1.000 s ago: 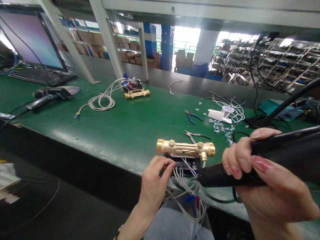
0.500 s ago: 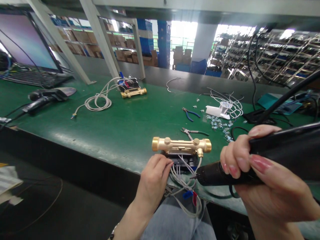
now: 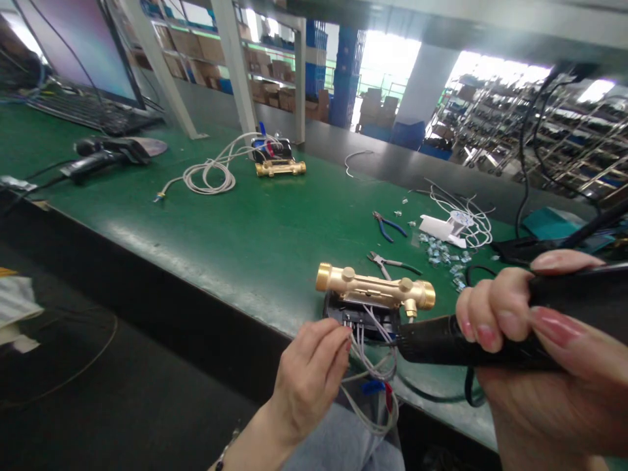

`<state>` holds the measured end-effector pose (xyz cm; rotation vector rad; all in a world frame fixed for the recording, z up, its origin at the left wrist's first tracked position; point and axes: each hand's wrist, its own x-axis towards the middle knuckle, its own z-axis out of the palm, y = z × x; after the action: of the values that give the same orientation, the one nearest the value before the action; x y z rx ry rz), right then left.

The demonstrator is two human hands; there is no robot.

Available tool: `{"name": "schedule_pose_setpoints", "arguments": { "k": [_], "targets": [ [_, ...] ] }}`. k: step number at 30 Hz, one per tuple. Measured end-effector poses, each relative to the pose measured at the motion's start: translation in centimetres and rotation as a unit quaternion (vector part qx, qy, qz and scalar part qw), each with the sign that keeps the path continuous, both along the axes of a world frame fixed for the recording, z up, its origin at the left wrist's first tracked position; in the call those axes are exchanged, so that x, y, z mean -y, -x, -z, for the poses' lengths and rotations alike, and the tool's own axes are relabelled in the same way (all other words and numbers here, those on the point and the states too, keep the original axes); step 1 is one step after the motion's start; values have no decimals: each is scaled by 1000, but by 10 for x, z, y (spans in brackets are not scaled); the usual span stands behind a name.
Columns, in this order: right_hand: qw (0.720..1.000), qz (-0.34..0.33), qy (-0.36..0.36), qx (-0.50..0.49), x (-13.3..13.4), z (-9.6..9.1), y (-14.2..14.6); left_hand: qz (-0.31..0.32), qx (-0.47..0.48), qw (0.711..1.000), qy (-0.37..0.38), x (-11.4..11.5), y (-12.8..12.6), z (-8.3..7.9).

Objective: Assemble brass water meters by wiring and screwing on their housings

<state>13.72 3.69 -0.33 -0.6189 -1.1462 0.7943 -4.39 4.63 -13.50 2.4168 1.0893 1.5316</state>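
Note:
A brass pipe body (image 3: 375, 288) with threaded ends lies at the bench's front edge. On its near side is an open black housing (image 3: 337, 310), from which several thin grey wires (image 3: 377, 369) loop over the edge. My left hand (image 3: 314, 373) is closed in a pinch at the housing's near left side, by the wire ends; what sits between the fingertips is hidden. My right hand (image 3: 530, 333) is wrapped round a black electric screwdriver (image 3: 441, 340), its tip pointing left, close to the wires and the housing's right side. A blue tag (image 3: 373, 387) and a red tag (image 3: 389, 396) hang among the cables.
Behind the brass body lie green-handled cutters (image 3: 392, 264), blue-handled pliers (image 3: 390, 227) and a pile of small clear-blue pieces (image 3: 441, 250). A second brass unit (image 3: 280, 168) with coiled cable stands further back. A handheld scanner (image 3: 105, 157) and keyboard (image 3: 81, 108) are at left.
The view has turned, so the bench sits further right and tilted. Relative to the housing, my left fingertips have come slightly towards me, and the screwdriver tip is slightly closer to it.

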Motion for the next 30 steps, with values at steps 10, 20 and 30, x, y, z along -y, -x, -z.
{"name": "schedule_pose_setpoints", "arguments": {
  "k": [10, 20, 30],
  "targets": [
    [999, 23, -25, 17, -14, -9, 9, 84, -129, 985, -77, 6, -20, 18],
    [998, 54, 7, 24, -12, -12, 7, 52, -84, 992, -76, 18, -36, 16],
    [998, 58, 17, 31, -11, -13, 8, 45, -75, 993, -84, 18, -41, 17]
  ]
}}
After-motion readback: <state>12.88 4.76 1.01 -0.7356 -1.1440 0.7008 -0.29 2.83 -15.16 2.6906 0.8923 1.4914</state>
